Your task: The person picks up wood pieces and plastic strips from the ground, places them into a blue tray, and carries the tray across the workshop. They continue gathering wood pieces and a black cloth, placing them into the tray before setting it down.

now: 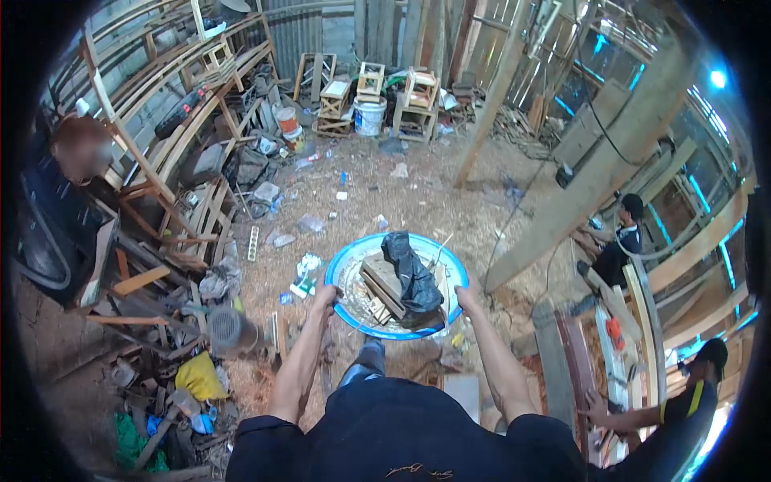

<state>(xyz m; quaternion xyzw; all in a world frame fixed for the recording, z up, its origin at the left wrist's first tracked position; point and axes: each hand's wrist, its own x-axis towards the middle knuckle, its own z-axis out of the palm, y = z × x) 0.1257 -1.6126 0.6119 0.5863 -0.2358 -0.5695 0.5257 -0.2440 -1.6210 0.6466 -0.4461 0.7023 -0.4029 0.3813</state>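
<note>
A wide round basin (340, 315) with a blue rim is held out level in front of my body. My left hand (325, 297) is closed on its left edge, and my right hand (467, 299) grips the right edge. Inside lie a crumpled black plastic bag (414, 277), wood offcuts (383, 287) and thin scraps. The fingers of both hands are partly hidden by the rim. Below the basin one of my legs (363, 365) shows.
Litter and wood scraps pile up at left, near a yellow bag (201, 377) and a grey bucket (231, 331). Wooden stools (336, 100) and a white bucket (369, 118) stand at the back. A slanted post (578, 185) rises at right. People sit or work at both sides.
</note>
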